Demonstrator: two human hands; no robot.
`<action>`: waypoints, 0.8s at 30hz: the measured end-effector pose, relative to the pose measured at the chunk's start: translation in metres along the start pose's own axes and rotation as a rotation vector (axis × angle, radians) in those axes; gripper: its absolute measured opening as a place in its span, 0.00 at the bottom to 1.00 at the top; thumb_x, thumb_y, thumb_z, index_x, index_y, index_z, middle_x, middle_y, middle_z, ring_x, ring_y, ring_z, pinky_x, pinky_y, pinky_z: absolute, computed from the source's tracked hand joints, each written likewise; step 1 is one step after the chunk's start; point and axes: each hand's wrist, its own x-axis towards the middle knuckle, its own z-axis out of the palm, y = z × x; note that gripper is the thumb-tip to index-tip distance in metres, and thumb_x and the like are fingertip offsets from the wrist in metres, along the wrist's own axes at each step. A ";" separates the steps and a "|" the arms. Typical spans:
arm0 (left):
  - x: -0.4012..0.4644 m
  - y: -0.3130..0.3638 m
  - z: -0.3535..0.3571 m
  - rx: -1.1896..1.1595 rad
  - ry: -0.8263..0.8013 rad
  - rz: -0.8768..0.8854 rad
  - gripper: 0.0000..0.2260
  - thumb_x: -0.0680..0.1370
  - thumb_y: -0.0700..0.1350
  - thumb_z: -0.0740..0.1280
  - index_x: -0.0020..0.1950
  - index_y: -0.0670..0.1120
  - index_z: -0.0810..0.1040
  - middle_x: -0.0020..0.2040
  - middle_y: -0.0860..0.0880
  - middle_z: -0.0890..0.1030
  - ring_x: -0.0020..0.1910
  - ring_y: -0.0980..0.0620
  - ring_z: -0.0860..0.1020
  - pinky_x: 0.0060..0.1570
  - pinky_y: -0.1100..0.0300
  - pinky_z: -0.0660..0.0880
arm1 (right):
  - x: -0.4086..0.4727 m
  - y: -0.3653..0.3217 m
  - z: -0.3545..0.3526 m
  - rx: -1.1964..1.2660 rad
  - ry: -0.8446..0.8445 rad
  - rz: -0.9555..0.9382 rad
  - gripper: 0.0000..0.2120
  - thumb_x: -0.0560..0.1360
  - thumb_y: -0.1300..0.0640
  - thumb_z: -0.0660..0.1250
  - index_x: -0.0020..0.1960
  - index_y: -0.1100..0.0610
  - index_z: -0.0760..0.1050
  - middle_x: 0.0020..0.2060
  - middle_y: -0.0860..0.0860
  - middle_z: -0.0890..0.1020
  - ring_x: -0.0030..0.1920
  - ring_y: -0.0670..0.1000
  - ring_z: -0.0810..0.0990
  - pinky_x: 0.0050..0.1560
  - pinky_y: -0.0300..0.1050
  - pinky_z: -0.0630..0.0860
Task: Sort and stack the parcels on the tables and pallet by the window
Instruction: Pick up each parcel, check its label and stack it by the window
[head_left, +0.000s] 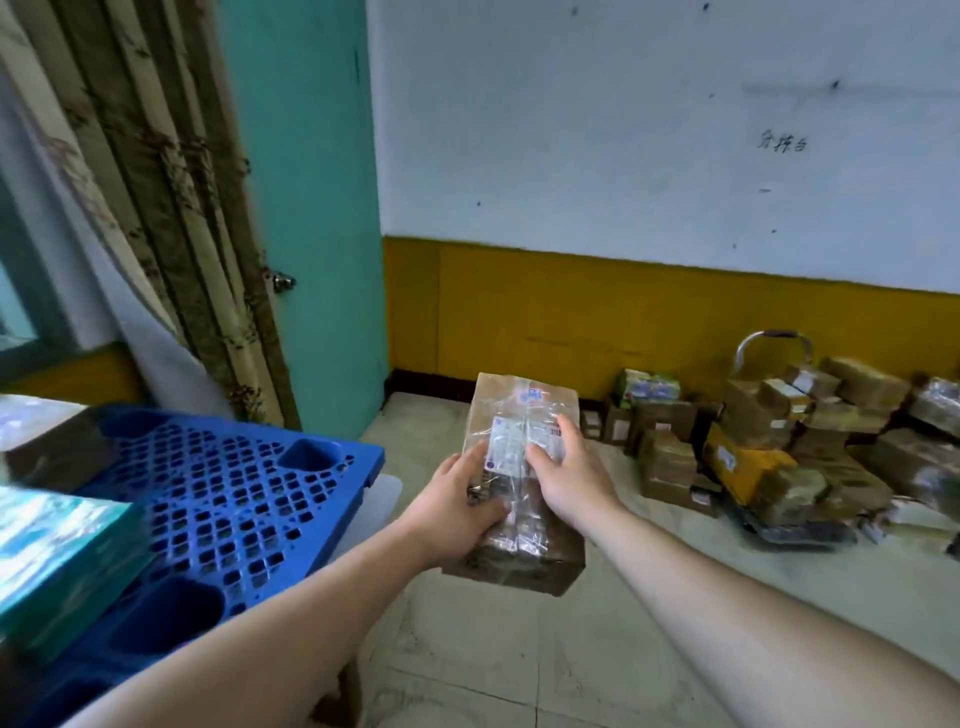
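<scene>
Both hands hold a taped brown parcel (519, 467) at frame centre above the floor, left hand (457, 512) gripping its left edge, right hand (563, 467) fingers curled over its label, blue pallet (234, 499) at 9 o'clock, parcel pile (769, 441) at 3 o'clock.

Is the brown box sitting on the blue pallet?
No, both the left hand and right hand hold the brown box over the floor, beside the blue pallet.

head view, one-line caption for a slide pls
Both hands hold a taped brown parcel beside the blue pallet.
</scene>
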 end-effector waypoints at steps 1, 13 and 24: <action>0.012 -0.010 -0.013 0.009 0.028 -0.020 0.34 0.78 0.50 0.67 0.77 0.60 0.51 0.74 0.52 0.61 0.68 0.51 0.68 0.62 0.60 0.68 | 0.018 -0.013 0.012 -0.004 -0.034 -0.030 0.32 0.79 0.39 0.60 0.79 0.44 0.52 0.76 0.52 0.64 0.71 0.56 0.69 0.66 0.50 0.68; 0.084 -0.157 -0.200 0.044 0.386 -0.236 0.37 0.70 0.58 0.68 0.76 0.63 0.55 0.74 0.56 0.64 0.71 0.53 0.67 0.70 0.51 0.66 | 0.146 -0.199 0.216 0.040 -0.355 -0.348 0.33 0.79 0.39 0.60 0.79 0.45 0.52 0.76 0.53 0.64 0.73 0.57 0.66 0.69 0.51 0.65; 0.091 -0.216 -0.269 0.028 0.767 -0.602 0.37 0.75 0.51 0.70 0.78 0.56 0.53 0.75 0.52 0.61 0.70 0.53 0.66 0.69 0.58 0.64 | 0.192 -0.299 0.359 0.170 -0.792 -0.588 0.36 0.75 0.38 0.62 0.79 0.44 0.53 0.74 0.55 0.68 0.71 0.57 0.70 0.71 0.56 0.66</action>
